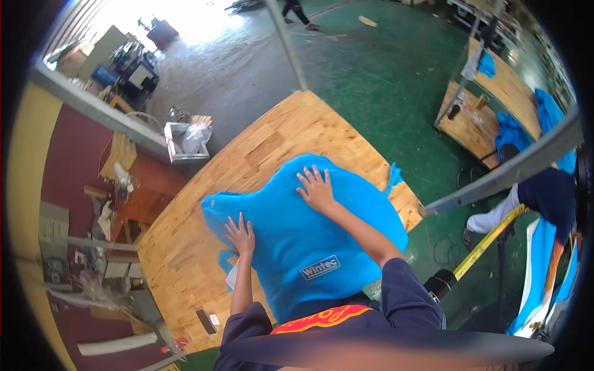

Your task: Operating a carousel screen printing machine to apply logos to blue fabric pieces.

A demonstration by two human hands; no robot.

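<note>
On the wooden tabletop [260, 145], as my head view shows it, a blue cloth cover [297, 232] lies spread, its near end reaching the dark shirt [413, 294]. I see the left hand [243, 240] flat on the cover's left side and the right hand [319, 194] flat farther up, both with fingers [318, 176] spread apart and gripping nothing.

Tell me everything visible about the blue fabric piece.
The bright blue, soft-looking fabric piece lies on the brown wooden table, its outline curved and lobed, its surface wrinkled. A pale-lettered rectangular label sits toward the near side; a blue tie sticks out at right. The left hand rests on the fabric near its left edge, the right hand near its far edge, both splayed.
</note>
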